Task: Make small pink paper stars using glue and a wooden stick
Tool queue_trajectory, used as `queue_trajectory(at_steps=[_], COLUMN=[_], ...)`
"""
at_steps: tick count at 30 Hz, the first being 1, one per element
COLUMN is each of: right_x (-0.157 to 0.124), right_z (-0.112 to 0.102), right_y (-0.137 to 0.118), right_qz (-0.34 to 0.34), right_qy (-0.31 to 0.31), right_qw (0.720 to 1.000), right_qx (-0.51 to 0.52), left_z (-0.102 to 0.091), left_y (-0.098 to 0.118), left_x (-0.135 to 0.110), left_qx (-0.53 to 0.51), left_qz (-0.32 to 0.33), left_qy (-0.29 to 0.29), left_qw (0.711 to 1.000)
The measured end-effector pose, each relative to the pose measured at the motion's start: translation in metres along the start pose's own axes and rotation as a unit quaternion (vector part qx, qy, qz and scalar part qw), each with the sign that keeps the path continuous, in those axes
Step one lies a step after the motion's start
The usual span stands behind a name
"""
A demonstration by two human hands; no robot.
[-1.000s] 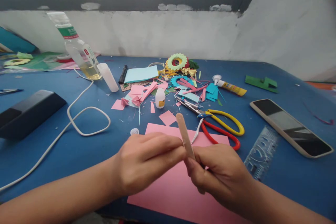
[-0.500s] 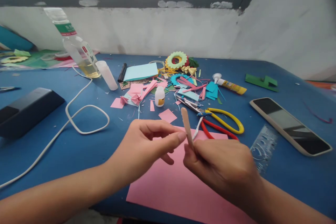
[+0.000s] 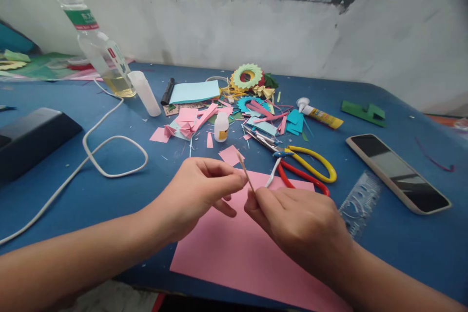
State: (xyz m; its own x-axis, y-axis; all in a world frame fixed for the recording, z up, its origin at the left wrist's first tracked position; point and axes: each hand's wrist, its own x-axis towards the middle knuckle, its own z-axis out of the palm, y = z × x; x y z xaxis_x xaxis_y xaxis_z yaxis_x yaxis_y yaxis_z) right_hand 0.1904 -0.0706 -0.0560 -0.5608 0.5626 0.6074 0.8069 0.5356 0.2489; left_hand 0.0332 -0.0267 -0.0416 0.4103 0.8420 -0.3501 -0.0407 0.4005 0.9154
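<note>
The right grip [image 3: 298, 214] is closed round the lower end of a thin wooden stick [image 3: 244, 169], which leans over the far edge of the pink sheet [image 3: 223, 248]. The left grip [image 3: 199, 187] has thumb and forefinger brought close at the stick's side; whether they pinch it or only brush it, I cannot tell. The stick should be very light and stiff, dry enough not to slip, yet liable to snap if bent sharply; a low hold on its flat faces suits it best. The right grip is turned knuckles up, its forearm coming from the sheet's near right; the left forearm comes from the sheet's left, the lower fingers loosely curled. Scissors [image 3: 291, 150] overlap the sheet's far right corner, and a small white bottle [image 3: 221, 127] stands on the bench [image 3: 120, 200] beyond its far edge.
</note>
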Motion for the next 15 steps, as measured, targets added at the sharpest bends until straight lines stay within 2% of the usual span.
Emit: queue_trajectory(at_steps=[9, 15], right_x=[-0.0011, 0.0014], right_z=[0.0031, -0.0014], right_y=[-0.0005, -0.0021], right_qz=[0.023, 0.095], right_qy=[-0.011, -0.013], right_qw=[1.0, 0.986], right_qx=[0.005, 0.137], left_z=[0.0036, 0.002], left_y=[0.0024, 0.0039], left_x=[0.0032, 0.0005], left_qx=[0.048, 0.028], left_qz=[0.02, 0.046], left_qy=[0.035, -0.002], left_qw=[0.998, 0.999])
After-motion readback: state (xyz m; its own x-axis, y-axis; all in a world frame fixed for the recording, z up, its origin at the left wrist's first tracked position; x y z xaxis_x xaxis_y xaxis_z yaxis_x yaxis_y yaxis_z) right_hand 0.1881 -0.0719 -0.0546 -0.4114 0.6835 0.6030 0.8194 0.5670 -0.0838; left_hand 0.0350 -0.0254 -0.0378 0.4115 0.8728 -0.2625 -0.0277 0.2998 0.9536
